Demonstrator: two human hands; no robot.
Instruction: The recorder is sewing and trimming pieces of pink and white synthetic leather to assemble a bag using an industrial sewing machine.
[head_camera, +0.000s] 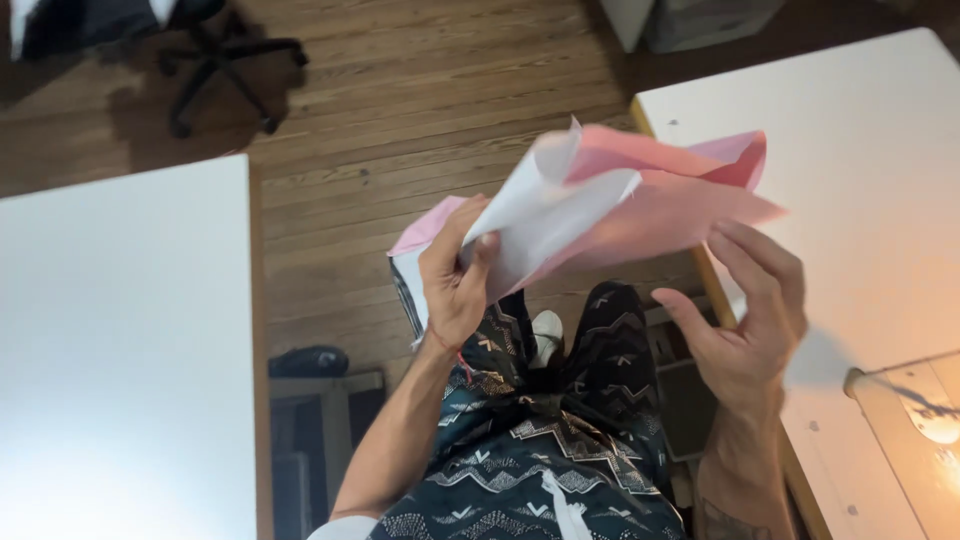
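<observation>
A large sheet of paper (610, 200), pink on one side and white on the other, is held up in the air above my lap, partly folded and curling. My left hand (455, 275) pinches its lower left part between thumb and fingers. My right hand (750, 310) is under the sheet's right edge with the fingers spread, fingertips touching or nearly touching the pink paper. I am seated, with dark patterned trousers (540, 440) showing below the hands.
A white table (120, 350) stands to my left and another white table (870, 150) with a wooden edge to my right. Wooden floor (400, 130) lies between them. An office chair base (220, 70) is at the far upper left. A lit lamp (920, 400) is at lower right.
</observation>
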